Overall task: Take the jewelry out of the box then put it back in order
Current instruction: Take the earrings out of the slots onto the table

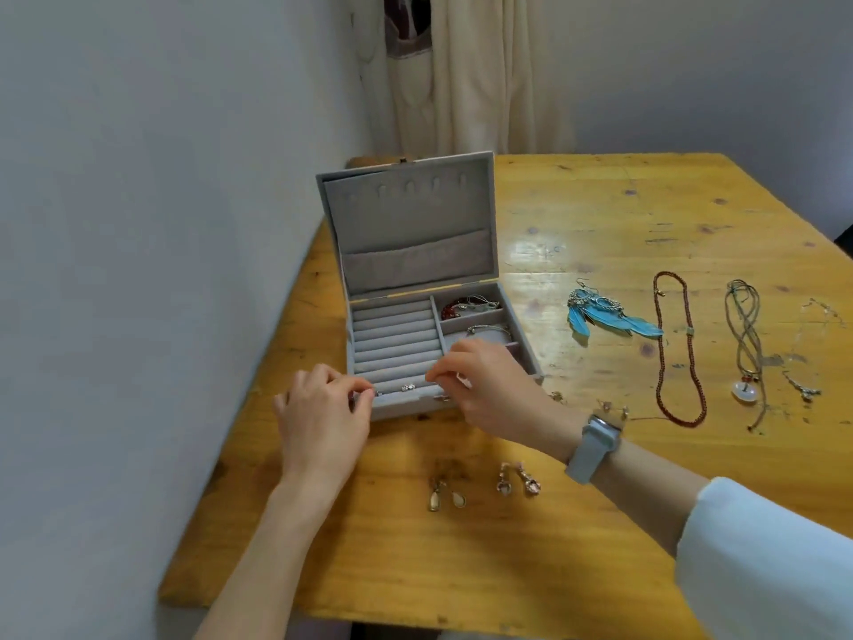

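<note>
At the front edge of the open grey jewelry box (417, 316), both hands work over the nearest ring roll. The left hand (323, 408) has thumb and forefinger pressed together at the box's front left corner, seemingly pinching something tiny, though what cannot be told. The right hand (480, 378), with a watch (593, 448) on its wrist, likewise has its fingertips (436, 376) drawn together over the roll's right end; whether they grip anything is hidden. 1 small stud (407, 388) sits in the front slot between the hands.

Much jewelry already lies on the wooden table (600, 214): blue feather earrings (604, 314), a red bead necklace (678, 353), a cord pendant (745, 353), and 2 pairs of drop earrings (480, 489) near the person. A red bracelet (454, 309) remains in a side compartment.

These pieces likely weigh almost nothing, but are hard, smooth and easy to drop. Studs are best pinched at the head and pulled straight from the soft velvet; chains tangle, so lifting them near the clasp seems wiser.
</note>
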